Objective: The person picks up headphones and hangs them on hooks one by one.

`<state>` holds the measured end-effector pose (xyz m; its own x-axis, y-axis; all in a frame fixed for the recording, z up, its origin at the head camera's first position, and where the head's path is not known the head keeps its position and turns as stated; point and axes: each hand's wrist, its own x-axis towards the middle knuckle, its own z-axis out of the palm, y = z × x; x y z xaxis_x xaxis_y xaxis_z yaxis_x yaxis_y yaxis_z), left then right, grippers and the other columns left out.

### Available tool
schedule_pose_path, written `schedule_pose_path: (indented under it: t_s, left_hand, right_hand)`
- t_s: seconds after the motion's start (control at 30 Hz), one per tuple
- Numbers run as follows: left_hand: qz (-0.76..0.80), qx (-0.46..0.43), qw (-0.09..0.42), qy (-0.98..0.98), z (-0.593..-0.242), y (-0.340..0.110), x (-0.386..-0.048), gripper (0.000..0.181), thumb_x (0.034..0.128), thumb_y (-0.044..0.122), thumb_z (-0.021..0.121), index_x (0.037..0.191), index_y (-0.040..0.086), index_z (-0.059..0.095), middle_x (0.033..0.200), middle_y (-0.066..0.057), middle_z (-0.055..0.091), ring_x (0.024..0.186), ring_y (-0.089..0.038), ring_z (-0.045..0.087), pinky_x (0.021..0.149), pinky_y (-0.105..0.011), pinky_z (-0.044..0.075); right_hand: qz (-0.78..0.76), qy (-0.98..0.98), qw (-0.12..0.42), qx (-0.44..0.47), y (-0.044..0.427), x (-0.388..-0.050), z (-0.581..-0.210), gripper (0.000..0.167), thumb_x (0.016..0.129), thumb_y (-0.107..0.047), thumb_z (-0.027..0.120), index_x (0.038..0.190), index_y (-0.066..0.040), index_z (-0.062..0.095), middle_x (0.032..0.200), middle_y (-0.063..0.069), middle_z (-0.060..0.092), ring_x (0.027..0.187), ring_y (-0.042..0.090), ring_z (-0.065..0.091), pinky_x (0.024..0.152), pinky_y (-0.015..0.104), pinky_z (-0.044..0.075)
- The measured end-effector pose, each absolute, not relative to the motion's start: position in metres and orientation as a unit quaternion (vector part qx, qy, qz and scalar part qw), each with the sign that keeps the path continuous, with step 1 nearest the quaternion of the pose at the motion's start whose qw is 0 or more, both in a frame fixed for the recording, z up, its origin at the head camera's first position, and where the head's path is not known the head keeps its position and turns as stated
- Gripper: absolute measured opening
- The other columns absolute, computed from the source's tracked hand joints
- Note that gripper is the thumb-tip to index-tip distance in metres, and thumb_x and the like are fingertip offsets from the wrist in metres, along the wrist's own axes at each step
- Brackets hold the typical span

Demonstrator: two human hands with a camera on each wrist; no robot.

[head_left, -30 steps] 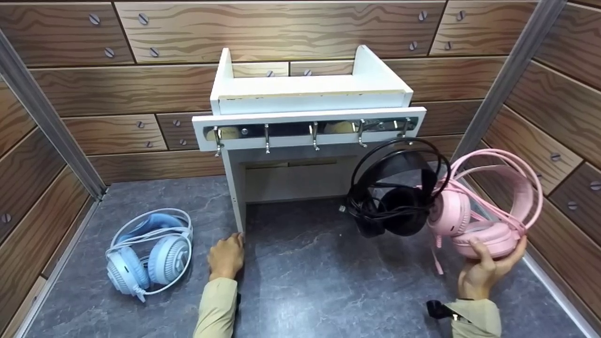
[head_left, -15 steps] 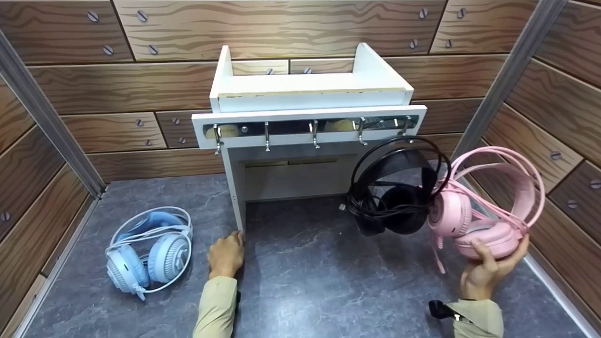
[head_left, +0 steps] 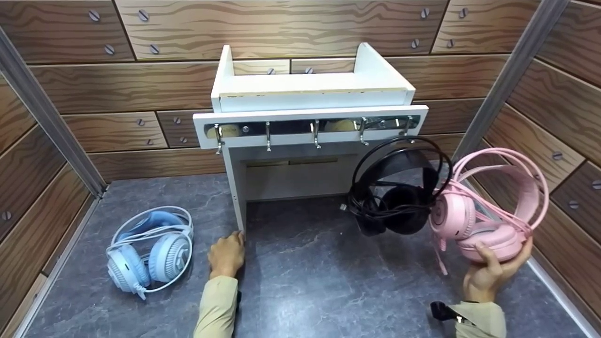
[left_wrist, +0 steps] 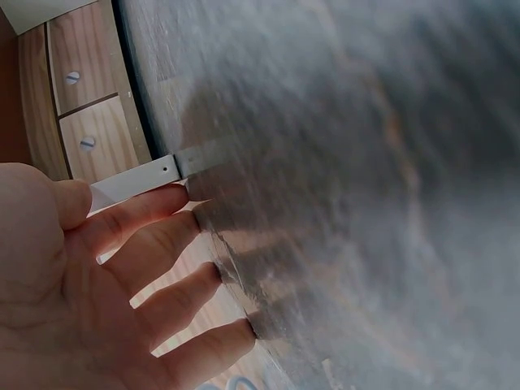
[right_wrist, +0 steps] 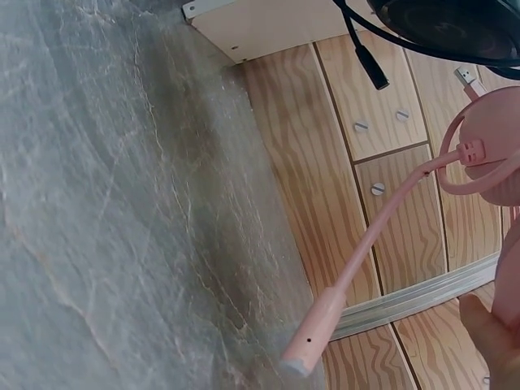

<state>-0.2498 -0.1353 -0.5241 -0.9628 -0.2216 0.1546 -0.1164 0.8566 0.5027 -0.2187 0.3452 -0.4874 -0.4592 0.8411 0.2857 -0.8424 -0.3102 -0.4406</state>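
Note:
My left hand [head_left: 227, 255] rests low at the front edge of the white shelf unit's left side panel [head_left: 236, 197]. In the left wrist view its thumb and index finger pinch that panel [left_wrist: 134, 182], and the other fingertips meet the grey surface. Raised at the right, my right hand [head_left: 493, 276] grips pink headphones [head_left: 490, 241] by the lower ear cup. Their pink microphone boom [right_wrist: 317, 325] points down in the right wrist view. Black headphones [head_left: 406, 211] hang at the unit's rightmost hook, beside the pink pair. Several metal hooks [head_left: 316, 134] line the front rail [head_left: 291, 140].
Light blue headphones [head_left: 150, 256] lie on the grey marbled surface [head_left: 300, 281] at the left. Wood-patterned walls [head_left: 291, 28] enclose the back and both sides, with metal strips [head_left: 512, 65] at the corners. A black USB-type plug [right_wrist: 372, 69] dangles near the black headphones.
My right hand and the pink headphones have shifted slightly to the right. The left hand stays at the panel, and the black and blue headphones keep their places.

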Motion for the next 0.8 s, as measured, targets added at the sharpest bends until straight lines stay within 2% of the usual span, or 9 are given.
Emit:
schedule_pose_path:
  t_s: [0.37, 0.8]
  left_hand:
    - [-0.250, 0.089, 0.100, -0.959, -0.5256, -0.1354, -0.2497, 0.034, 0.1057, 0.028, 0.049, 0.116, 0.005, 0.073, 0.102, -0.033, 0.069, 0.089, -0.059, 0.064, 0.072, -0.066, 0.051]
    - [-0.249, 0.087, 0.100, -0.959, -0.5261, -0.1362, -0.2506, 0.035, 0.1061, 0.028, 0.048, 0.116, 0.005, 0.073, 0.103, -0.033, 0.069, 0.089, -0.059, 0.064, 0.072, -0.066, 0.051]
  right_hand:
    - [0.807, -0.252, 0.534, 0.018, 0.3472, -0.2187, -0.4885, 0.086, 0.063, 0.024, 0.057, 0.144, -0.001, 0.046, 0.136, 0.024, 0.045, 0.113, 0.032, 0.050, 0.086, 0.036, 0.054]
    - [0.816, -0.235, 0.528, 0.032, 0.3524, -0.2158, -0.4876, 0.089, 0.060, 0.025, 0.054, 0.144, -0.001, 0.044, 0.133, 0.025, 0.046, 0.108, 0.033, 0.051, 0.081, 0.038, 0.056]
